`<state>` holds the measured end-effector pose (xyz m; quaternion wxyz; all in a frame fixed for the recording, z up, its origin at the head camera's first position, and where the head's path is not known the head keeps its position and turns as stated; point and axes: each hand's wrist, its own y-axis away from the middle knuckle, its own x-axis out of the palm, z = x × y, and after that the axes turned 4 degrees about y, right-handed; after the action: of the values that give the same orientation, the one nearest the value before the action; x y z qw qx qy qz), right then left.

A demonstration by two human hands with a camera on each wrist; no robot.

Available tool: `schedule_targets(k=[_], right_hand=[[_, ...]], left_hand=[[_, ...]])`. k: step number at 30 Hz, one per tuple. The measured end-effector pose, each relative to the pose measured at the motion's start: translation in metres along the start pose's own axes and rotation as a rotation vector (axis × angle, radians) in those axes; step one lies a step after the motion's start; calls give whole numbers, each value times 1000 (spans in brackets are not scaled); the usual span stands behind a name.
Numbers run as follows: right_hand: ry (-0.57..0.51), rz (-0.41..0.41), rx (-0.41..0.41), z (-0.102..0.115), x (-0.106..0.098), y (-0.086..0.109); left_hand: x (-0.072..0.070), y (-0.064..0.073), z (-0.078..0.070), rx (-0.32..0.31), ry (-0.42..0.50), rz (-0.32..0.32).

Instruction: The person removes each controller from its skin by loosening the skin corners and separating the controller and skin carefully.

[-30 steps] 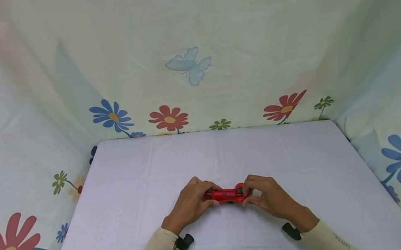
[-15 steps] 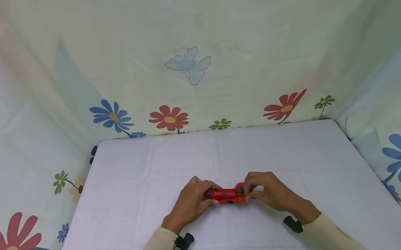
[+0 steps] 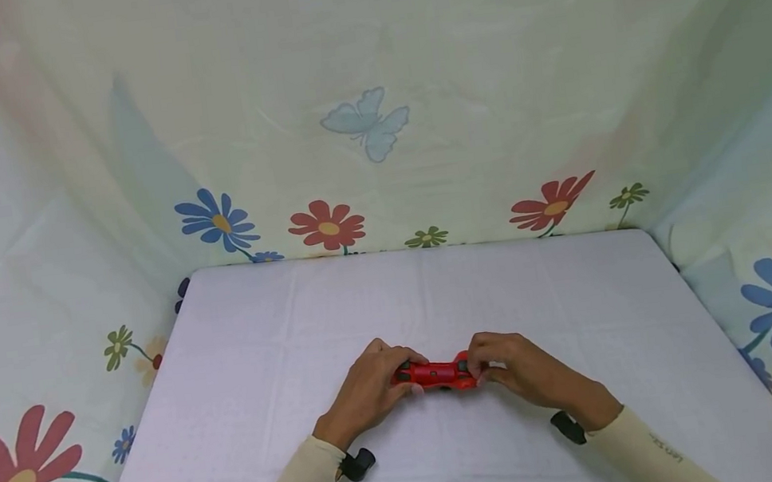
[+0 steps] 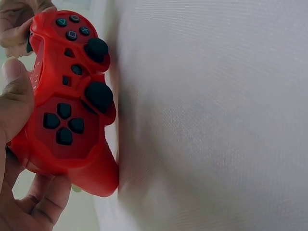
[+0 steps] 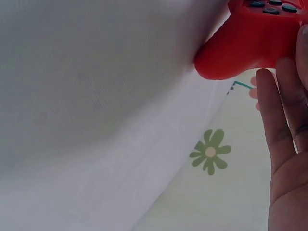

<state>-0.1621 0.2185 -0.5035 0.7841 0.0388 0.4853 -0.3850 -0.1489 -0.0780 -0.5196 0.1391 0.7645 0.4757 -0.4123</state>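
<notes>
A red game controller [image 3: 437, 374] stands on its grips at the middle of the white table, its shoulder-button edge facing up. My left hand [image 3: 369, 388] holds its left end, with the thumb [image 4: 18, 94] along the top edge and fingers curled behind. At the other end, my right hand [image 3: 521, 369] pinches the controller between thumb and forefinger near the shoulder buttons. Black thumbsticks [image 4: 99, 95], a direction pad and face buttons show in the left wrist view. In the right wrist view, one red handle [image 5: 231, 53] meets the cloth, with straighter fingers [image 5: 270, 106] beside it.
A white cloth covers the table [image 3: 336, 303]. Behind and at both sides hangs a pale curtain [image 3: 456, 104] printed with flowers and a butterfly. Black wrist cameras [image 3: 357, 465] sit on both wrists.
My right wrist and forearm have swung slightly to the right, while the fingertips stay at the controller's right end. The left hand and the controller hold nearly the same place.
</notes>
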Motion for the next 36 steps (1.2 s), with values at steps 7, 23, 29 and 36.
schedule_targets(k=[7, 23, 29, 36], right_hand=[[66, 12, -45, 2, -3, 0], [133, -65, -8, 8, 5, 5], [75, -133, 106, 10, 13, 4], [104, -205, 72, 12, 13, 5]], left_hand=[[-1, -2, 3, 2, -9, 2], [-4, -5, 2, -17, -10, 11], [-5, -6, 3, -19, -18, 15], [-3, -7, 4, -17, -13, 28]])
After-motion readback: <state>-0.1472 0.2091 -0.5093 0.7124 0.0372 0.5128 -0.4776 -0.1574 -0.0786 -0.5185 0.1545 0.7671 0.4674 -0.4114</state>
